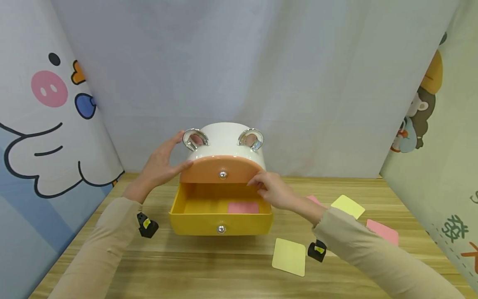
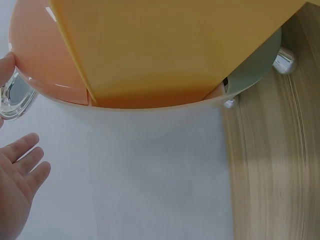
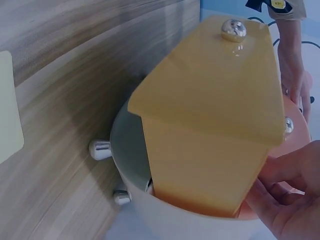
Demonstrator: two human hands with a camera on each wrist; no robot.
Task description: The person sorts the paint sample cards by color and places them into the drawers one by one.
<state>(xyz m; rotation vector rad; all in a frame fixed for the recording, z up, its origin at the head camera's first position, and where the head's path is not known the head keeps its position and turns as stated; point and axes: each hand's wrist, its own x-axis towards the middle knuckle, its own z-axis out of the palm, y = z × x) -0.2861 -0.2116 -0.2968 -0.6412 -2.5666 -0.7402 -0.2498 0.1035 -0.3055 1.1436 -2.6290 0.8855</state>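
A small drawer box with a white rounded shell (image 1: pixel 224 139) stands on the table, two silver ear-shaped rings on top. Its peach upper drawer (image 1: pixel 203 169) is closed. The yellow lower drawer (image 1: pixel 194 224) is pulled out, and a pink card (image 1: pixel 243 207) lies inside it. My left hand (image 1: pixel 158 164) rests against the box's left side with fingers extended, thumb at the peach front's edge. Bent fingers of my right hand (image 1: pixel 274 191) reach over the yellow drawer's right side, just under the peach front. Their tips are partly hidden behind the drawer wall (image 3: pixel 215 175); I cannot tell whether they pinch anything.
A yellow card (image 1: pixel 289 257) lies in front and to the right of the box. Farther right are another yellow card (image 1: pixel 348 207), a pink card (image 1: pixel 382 231) and a pink one partly behind my right forearm. A pale curtain (image 1: pixel 317 91) hangs behind the wooden table (image 1: pixel 194 270).
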